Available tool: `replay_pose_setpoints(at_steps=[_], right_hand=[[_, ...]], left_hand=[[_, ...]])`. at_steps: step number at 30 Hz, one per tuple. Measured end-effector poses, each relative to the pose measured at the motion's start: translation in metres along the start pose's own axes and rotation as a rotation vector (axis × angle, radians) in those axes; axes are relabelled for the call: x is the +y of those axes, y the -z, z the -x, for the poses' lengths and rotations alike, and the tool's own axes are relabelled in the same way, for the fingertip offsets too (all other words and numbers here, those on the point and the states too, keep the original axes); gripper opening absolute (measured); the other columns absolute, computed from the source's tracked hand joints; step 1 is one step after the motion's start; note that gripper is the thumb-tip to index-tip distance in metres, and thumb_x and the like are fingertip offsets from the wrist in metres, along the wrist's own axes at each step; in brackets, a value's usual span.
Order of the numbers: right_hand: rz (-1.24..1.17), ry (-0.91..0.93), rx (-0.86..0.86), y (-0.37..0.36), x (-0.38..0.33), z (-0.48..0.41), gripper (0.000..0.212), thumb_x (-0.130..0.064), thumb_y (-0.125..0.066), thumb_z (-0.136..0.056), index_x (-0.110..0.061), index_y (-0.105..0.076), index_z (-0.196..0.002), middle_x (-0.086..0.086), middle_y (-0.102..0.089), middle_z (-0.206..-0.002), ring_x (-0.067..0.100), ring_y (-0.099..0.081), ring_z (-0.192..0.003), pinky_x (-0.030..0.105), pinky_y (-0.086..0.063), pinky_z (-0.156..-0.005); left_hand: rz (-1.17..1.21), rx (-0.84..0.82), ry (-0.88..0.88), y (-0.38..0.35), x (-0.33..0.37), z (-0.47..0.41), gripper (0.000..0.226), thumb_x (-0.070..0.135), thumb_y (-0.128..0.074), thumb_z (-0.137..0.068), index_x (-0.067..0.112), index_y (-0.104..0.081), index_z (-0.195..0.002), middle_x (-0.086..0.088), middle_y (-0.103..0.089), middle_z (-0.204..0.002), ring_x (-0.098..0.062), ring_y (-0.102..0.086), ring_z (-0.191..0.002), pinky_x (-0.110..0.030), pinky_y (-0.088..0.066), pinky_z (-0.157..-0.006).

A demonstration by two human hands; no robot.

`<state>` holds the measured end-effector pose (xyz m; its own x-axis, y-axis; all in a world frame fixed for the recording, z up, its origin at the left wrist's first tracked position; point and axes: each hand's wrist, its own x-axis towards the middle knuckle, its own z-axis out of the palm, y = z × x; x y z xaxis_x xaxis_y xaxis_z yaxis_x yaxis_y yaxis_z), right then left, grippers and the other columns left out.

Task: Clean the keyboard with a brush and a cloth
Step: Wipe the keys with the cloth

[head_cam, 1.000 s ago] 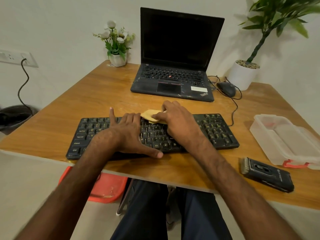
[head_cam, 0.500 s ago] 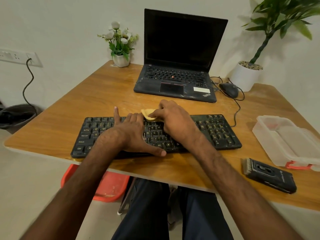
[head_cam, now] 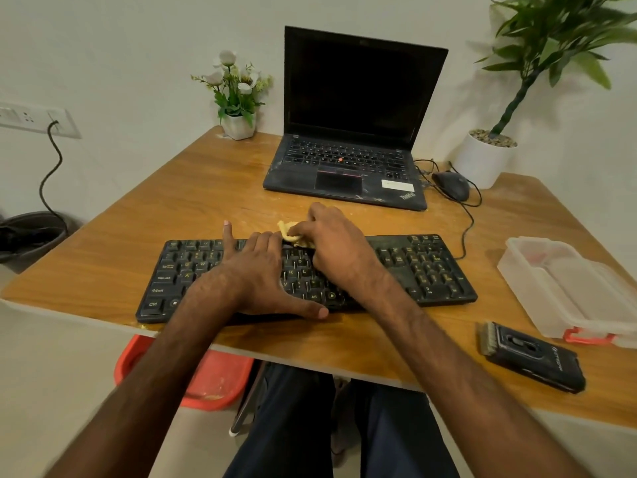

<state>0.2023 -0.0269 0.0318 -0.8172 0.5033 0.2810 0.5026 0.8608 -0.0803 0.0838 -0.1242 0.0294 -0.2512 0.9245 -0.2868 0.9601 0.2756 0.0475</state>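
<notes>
Right hand (head_cam: 336,243) is curled round the yellow cloth (head_cam: 291,232), pinching it against the top key row at 12 o'clock of the keyboard (head_cam: 424,267). Left hand (head_cam: 256,270) lies flat with fingers straight, holding nothing and pinning the middle keys. Main risk: the keyboard's 7 o'clock corner sits just at the table (head_cam: 172,201) edge, so a hard wipe toward 6 could probably slide it off if the left hand lifts. Second risk: the cloth catches a keycap and pops it, likely if dragged fast across rows. Cable (head_cam: 467,229) leaves at 2 o'clock toward the mouse (head_cam: 451,185), and a yank on the keyboard would tug it. Open room is at 9 to 11 o'clock. Laptop (head_cam: 344,167) is near at 12 to 1, box (head_cam: 568,288) near at 3, and the brush (head_cam: 532,357) is idle at 4, clear of both hands.
</notes>
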Motion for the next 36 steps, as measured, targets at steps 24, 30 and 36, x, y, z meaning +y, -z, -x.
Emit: replay_pose_setpoints(at_steps=[24,30,36], right_hand=[[0.124,0.064,-0.062,0.01,-0.001,0.008,0.041,-0.023,-0.054,-0.096,-0.031,-0.054,-0.136,0.001,-0.045,-0.124,0.016,-0.04,-0.111,0.03,-0.039,-0.092],[0.226,0.061,-0.108,0.012,0.013,-0.012,0.036,-0.027,-0.052,-0.099,-0.031,-0.057,-0.135,0.002,-0.046,-0.118,0.014,-0.04,-0.103,0.032,-0.042,-0.089],[0.094,0.07,-0.022,0.018,0.023,-0.009,0.035,-0.016,-0.058,-0.095,-0.033,-0.064,-0.125,-0.002,-0.048,-0.109,0.012,-0.041,-0.094,0.026,-0.038,-0.074]], left_hand=[[-0.023,0.109,-0.049,-0.016,-0.004,0.002,0.15,0.105,-0.025,-0.049,0.006,0.004,-0.159,-0.009,-0.004,-0.169,-0.023,0.002,-0.156,-0.068,0.019,-0.113],[-0.03,0.084,-0.037,-0.012,-0.004,0.006,0.149,0.105,-0.025,-0.05,0.007,0.006,-0.159,-0.008,-0.002,-0.169,-0.022,0.002,-0.156,-0.067,0.022,-0.112],[-0.022,0.066,-0.022,-0.011,-0.002,0.005,0.147,0.104,-0.03,-0.054,0.006,0.006,-0.158,-0.009,0.001,-0.169,-0.023,0.005,-0.155,-0.067,0.023,-0.112]])
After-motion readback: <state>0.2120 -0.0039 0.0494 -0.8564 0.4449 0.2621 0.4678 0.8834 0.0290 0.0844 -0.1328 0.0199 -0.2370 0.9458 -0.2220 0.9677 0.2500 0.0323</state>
